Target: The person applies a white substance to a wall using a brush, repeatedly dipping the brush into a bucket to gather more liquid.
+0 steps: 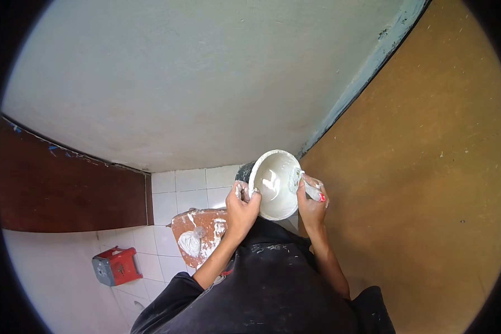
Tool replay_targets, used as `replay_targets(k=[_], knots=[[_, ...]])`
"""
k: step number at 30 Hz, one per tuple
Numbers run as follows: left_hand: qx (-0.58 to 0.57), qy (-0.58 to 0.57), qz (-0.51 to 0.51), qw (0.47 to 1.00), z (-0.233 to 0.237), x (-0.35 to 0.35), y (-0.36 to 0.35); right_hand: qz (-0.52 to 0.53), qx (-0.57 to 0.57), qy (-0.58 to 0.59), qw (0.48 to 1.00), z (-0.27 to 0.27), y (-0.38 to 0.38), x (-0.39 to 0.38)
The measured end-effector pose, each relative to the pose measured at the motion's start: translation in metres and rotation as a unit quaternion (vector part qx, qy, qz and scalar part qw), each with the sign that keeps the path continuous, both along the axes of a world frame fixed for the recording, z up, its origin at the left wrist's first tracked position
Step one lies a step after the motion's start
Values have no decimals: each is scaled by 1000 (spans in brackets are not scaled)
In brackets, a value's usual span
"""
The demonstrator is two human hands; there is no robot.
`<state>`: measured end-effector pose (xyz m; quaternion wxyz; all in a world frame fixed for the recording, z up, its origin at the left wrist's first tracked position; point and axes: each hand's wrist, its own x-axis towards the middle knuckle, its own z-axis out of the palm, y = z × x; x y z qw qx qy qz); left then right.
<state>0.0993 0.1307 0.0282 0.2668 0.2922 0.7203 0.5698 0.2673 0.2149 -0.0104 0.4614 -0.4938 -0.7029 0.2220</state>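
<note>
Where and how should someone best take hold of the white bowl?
Probably by opposite sides of the rim, hands coming from left and right, fingers outside: the bowl is round and open towards the wearer, and the wet-looking white material inside makes reaching in a poorer choice.

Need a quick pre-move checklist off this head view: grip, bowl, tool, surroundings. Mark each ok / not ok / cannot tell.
1. Left hand gripping the bowl at its rim: ok.
2. Right hand holding the tool, its working end at the bowl's right side: ok.
3. Bowl's inside in view, white material showing: ok. Depth of material: cannot tell.
4. Hands clean: not ok, white residue on the fingers.
5. Red stool apart from both hands: ok.
6. Brown surface beside the left arm clean: not ok, white smears on it.
</note>
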Motion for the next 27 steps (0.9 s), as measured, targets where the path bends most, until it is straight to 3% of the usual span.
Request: replay_targets(k=[8, 19, 23, 27], knots=[[-22, 38, -2, 999, -4, -3, -4, 25, 41, 6, 999, -16, -1, 11], [-36, 81, -46, 995, -22, 15, -10, 91, 9, -6, 996, -36, -3, 8], [-32, 34, -40, 998, -23, 19, -16, 94, -30, -19, 995, -34, -5, 2], [-11, -1, -17, 1000, -64, 17, -24, 82, -48, -22, 995, -39, -1, -1]])
